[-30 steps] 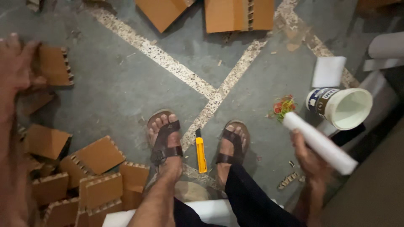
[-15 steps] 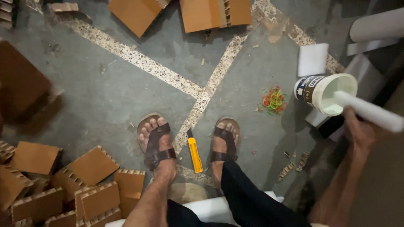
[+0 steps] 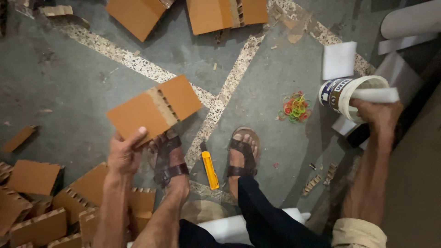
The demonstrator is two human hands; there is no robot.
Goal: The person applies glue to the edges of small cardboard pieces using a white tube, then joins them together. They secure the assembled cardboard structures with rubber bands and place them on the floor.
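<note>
White labelled tub (image 3: 342, 94) at right hand (image 3: 377, 115)

Bare floor (image 3: 82, 87) ahead; cardboard pieces (image 3: 41, 211) crowd left.

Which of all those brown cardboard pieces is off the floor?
The notched cardboard piece held up in the left hand, above the left sandal. The other pieces lie on the floor.

grey floor (image 3: 69, 105); speckled inlaid strips (image 3: 229, 87)
</note>
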